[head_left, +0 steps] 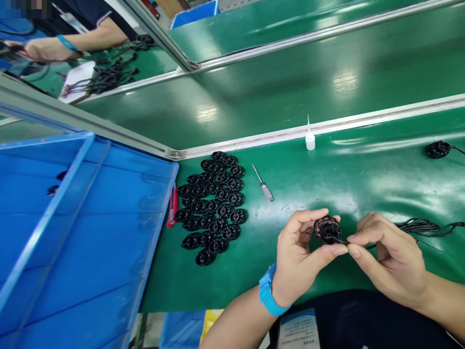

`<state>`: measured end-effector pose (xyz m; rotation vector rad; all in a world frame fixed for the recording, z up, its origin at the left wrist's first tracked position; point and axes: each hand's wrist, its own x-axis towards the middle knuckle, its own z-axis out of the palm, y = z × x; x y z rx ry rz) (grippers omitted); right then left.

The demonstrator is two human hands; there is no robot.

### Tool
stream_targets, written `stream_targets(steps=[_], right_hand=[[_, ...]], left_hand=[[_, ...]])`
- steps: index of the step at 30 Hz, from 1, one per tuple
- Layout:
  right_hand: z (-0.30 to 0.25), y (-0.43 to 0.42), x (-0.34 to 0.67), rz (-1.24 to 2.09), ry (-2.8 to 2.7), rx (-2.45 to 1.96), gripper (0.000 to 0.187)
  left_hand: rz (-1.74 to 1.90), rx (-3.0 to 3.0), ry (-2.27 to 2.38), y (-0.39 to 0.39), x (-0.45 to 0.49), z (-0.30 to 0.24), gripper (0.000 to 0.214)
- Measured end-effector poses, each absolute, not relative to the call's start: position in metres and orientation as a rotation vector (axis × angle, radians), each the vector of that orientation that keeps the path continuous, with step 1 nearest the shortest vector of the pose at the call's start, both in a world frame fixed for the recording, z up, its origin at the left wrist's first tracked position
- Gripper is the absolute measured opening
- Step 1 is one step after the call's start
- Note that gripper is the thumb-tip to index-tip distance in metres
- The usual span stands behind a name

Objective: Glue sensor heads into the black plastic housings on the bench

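Between the thumb and fingers of my left hand [301, 252] is a round black part [327, 230] with coppery segments round its inner ring, its open face towards me. My right hand [388, 257] pinches a black cable [343, 242] close to where it enters that part. From behind my right hand the cable runs into a loosely coiled bundle [421, 227] on the green table. Both hands are above the table's near edge, thumbs almost touching. A blue wrist strap [268, 291] circles my left wrist.
Several round black parts [214, 208] stand grouped left of centre. Nearby lie a screwdriver [263, 184] and a red-handled tool [173, 206]. A small white needle-tipped bottle [310, 138] stands at the back; another corded black part [438, 149] lies right. A blue bin [83, 232] fills the left. A co-worker's hand [47, 49] shows beyond.
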<state>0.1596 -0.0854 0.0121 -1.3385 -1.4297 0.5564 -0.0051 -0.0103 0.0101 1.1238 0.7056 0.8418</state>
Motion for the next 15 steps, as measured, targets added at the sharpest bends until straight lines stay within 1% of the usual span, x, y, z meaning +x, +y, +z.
stream_targets(steps=[10, 15], right_hand=[[0.0085, -0.0852, 0.1599, 0.531, -1.476, -1.324, 0.015], [0.0083, -0.0823, 0.1584, 0.49, -1.513, -1.331, 0.012]], left_hand=[[0.836, 1.125, 0.703, -0.0117, -0.0054, 0.011, 0.052], [0.838, 1.158, 0.682, -0.0135, -0.0061, 0.0109, 0.052]])
